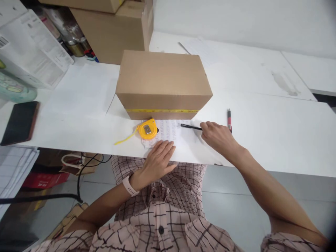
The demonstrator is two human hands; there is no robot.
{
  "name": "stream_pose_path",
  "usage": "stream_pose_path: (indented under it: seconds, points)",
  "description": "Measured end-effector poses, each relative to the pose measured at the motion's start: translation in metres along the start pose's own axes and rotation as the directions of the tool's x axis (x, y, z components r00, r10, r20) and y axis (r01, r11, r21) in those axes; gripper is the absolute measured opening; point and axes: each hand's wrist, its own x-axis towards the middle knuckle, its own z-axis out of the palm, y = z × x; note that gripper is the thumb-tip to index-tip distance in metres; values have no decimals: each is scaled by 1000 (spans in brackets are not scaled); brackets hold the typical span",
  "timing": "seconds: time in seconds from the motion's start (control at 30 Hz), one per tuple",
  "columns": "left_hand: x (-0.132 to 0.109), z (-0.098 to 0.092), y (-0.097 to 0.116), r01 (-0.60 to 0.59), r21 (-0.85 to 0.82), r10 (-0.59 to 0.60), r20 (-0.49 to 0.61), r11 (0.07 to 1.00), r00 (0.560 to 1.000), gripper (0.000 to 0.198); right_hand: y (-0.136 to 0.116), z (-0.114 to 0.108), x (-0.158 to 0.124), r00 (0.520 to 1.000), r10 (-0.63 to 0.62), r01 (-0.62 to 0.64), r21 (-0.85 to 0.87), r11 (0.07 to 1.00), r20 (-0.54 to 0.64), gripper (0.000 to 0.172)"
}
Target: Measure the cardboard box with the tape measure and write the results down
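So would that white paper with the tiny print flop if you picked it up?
Probably floppy: the white printed paper sheet looks thin and lies flat. Likely light and slippery on the white table, since the left hand presses it while the right hand holds a thin black pen.

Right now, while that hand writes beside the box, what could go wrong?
1. The yellow tape runs along the cardboard box's front, and the tape measure lies loose on the sheet's edge; a nudge might shift it or let the tape snap back.
2. The sheet lies near the table's front edge, pinned only by the left hand; it may slide under the black pen in the right hand.
3. The phone sits at the table's edge and could be knocked off.
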Motion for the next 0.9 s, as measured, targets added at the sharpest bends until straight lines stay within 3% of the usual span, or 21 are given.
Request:
stream_pose_path:
  seconds: [0.07, 0.1, 0.2, 0.27, 0.3, 0.37, 0.43, 0.6, 0.9]
  points:
    - [-1, 5, 1, 12, 8, -12, 13, 1000, 1000, 54, -3, -12, -12, 975, 58, -6, 238, 971, -212, 21]
    - [-1, 6, 2, 17, 12, -17, 13, 1000, 1000, 53, -8, -18, -18, 941, 114, 18, 386, 922, -317, 18]
    - [1, 10, 3, 32, 31, -32, -5, 999, 999, 54, -37, -23, -31, 794, 387, 160, 775, 611, -469, 9]
    - [3, 11, 5, 38, 40, -37, -26, 998, 999, 55, -64, -11, -30, 708, 563, 239, 895, 376, -426, 20]
    - [3, 11, 6, 40, 44, -39, -34, 998, 999, 54, -77, -2, -28, 696, 616, 249, 928, 276, -370, 24]
    - [5, 9, 7, 45, 58, -42, -47, 997, 998, 52, -97, 18, -21, 730, 645, 188, 974, 128, -225, 26]
    - [5, 7, 8, 54, 76, -49, -66, 996, 997, 49, -108, 34, -15, 771, 628, 101, 994, 42, -105, 24]
    - [6, 5, 8, 75, 47, -69, -122, 996, 990, 47, -104, 47, -9, 873, 487, 14, 1000, -16, -5, 23]
    - [3, 11, 8, 105, -77, -113, -112, 992, 987, 48, -97, 46, -10, 903, 429, -43, 988, 148, -25, 26]
